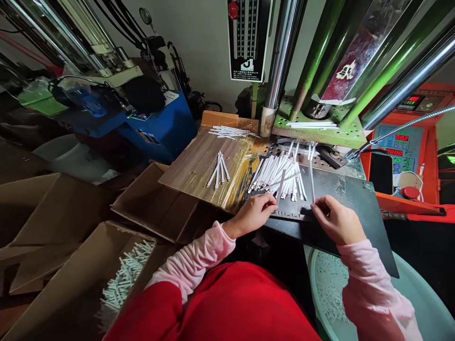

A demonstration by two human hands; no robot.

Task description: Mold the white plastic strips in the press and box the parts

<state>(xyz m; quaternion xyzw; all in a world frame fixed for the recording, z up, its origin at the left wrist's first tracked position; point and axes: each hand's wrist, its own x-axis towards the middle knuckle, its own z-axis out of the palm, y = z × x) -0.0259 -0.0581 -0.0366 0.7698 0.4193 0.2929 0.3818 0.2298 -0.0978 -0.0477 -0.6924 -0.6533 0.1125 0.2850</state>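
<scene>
My left hand (pixel 258 213) is closed at the near edge of the black work surface, thumb and finger pinching the lower end of a thin greyish-white strip (pixel 280 185). To its right, my right hand (pixel 339 219) pinches another long white strip (pixel 312 182), which stretches away toward the machine. Between and beyond the hands lies a loose heap of similar white strips (pixel 266 173), fanned out on the black plate (pixel 346 192). A narrow notched bar (pixel 291 215) runs along the plate's near edge between my hands.
A green press base (pixel 284 124) with metal columns stands behind the heap. More strips (pixel 221 166) lie on the wooden board (pixel 185 166) at left. Below are cardboard boxes (pixel 152 203), one holding white pieces (pixel 130 267), and a pale tub (pixel 401 293). A red control box (pixel 432 137) stands right.
</scene>
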